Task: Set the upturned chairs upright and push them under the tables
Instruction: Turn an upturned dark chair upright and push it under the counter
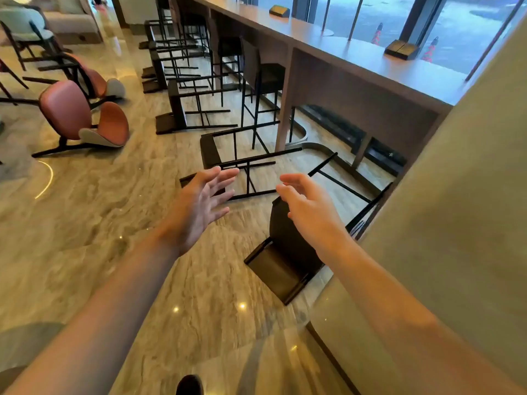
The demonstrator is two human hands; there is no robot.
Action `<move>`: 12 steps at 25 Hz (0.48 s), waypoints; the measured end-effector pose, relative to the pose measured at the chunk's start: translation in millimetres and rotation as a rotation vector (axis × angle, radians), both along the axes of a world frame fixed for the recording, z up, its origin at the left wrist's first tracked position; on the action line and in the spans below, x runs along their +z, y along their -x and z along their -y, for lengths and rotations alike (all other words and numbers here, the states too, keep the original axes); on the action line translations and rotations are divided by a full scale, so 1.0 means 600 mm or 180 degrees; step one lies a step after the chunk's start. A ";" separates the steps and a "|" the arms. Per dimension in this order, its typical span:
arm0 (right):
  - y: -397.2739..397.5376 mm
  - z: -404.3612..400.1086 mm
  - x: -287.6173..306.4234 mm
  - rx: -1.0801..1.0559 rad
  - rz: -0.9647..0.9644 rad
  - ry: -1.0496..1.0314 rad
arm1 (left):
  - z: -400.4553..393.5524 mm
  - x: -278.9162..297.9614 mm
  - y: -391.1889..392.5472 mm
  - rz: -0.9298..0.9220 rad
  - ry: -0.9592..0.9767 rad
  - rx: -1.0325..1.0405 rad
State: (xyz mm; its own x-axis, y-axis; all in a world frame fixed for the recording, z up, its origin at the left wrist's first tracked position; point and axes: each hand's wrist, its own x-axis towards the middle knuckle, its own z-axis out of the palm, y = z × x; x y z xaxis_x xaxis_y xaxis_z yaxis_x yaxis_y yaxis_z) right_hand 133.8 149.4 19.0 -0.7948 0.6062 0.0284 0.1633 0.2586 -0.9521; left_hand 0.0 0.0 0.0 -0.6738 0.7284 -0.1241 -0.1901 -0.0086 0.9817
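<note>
Several dark bar stools lie tipped on the marble floor along a long high wooden counter. The nearest tipped stool lies on its side with its legs pointing toward the counter's end. A second tipped stool lies just beyond it. Both my arms reach forward over them. My left hand is open with spread fingers, above the second stool's legs and holding nothing. My right hand is open too, hovering over the nearest stool's seat edge without gripping it. One stool stands upright under the counter.
A thick beige pillar rises close on my right. Two orange padded chairs lie overturned at the left, with a green chair behind them. More tipped stools line the counter farther back.
</note>
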 end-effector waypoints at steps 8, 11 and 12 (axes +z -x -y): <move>0.182 0.046 -0.001 -0.0766 -0.0136 0.0191 | 0.002 0.020 0.204 -0.0025 -0.0003 -0.0652; 0.226 0.061 -0.002 -0.1075 -0.0140 0.0193 | -0.015 0.031 0.258 -0.0144 0.0082 -0.0958; 0.234 0.059 0.001 -0.1191 -0.0125 0.0191 | -0.022 0.031 0.270 -0.0161 0.0068 -0.1018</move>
State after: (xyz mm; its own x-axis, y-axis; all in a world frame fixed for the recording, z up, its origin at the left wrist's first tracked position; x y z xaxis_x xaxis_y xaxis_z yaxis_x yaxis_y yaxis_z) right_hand -6.6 113.9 19.4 -0.5172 0.8558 0.0100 0.1990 0.1316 -0.9711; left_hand -161.9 12.9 18.7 -0.4168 0.9018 -0.1137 -0.1308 0.0643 0.9893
